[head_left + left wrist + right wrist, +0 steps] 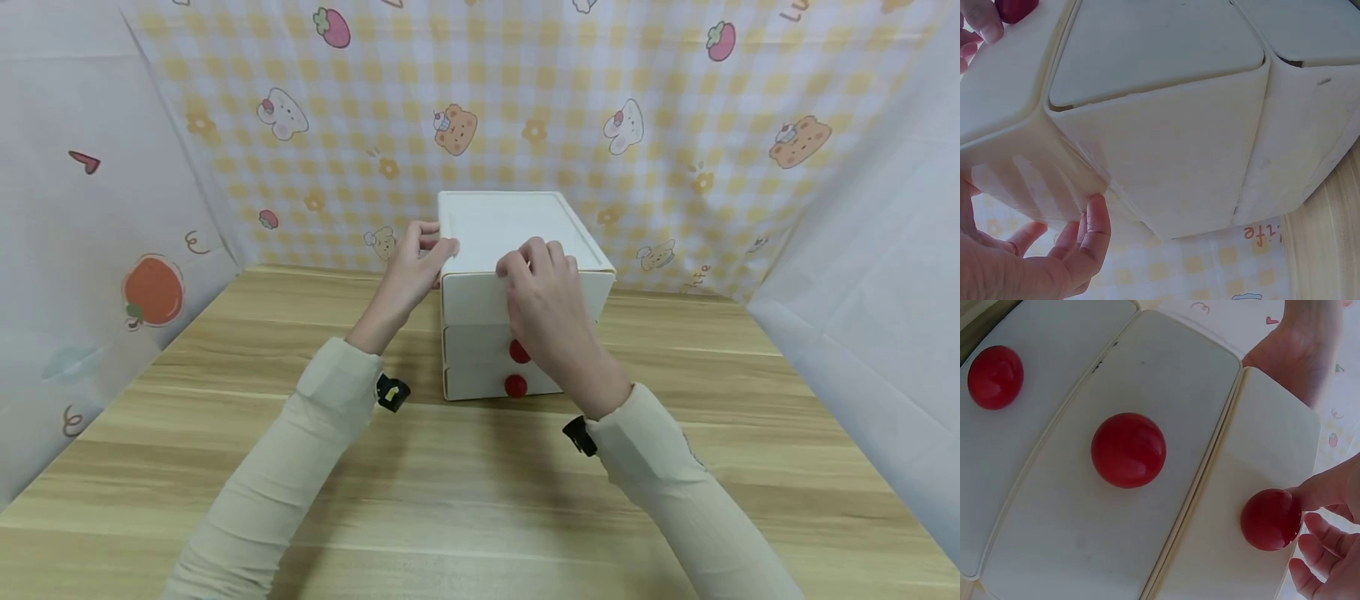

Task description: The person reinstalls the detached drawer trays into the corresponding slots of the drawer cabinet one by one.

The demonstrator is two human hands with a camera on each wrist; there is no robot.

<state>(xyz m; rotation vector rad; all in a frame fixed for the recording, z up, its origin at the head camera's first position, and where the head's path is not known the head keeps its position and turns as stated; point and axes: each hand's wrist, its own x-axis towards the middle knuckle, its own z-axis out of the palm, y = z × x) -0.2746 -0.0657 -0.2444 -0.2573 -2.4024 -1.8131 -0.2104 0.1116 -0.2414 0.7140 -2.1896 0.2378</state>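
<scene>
A white drawer cabinet (pixel 480 362) has three stacked drawers, each with a round red knob. At its upper left edge, my left hand (pixel 414 265) rests with the thumb on top. The other fingers (pixel 1097 215) touch the side wall in the left wrist view. My right hand (pixel 547 304) is at the front of the top drawer (pixel 474 298), fingers bent at its upper edge. In the right wrist view, the right thumb meets the top red knob (pixel 1270 520), with the curled fingers close beside it. The head view hides that knob behind the hand. All drawers look closed.
The cabinet stands on a wood-grain table (pixel 465 517). Behind it hangs a yellow checked cloth (pixel 495 83) with cartoon prints, and white cloth covers both sides. Lower down are the middle red knob (pixel 1129 450) and the bottom red knob (pixel 995 377).
</scene>
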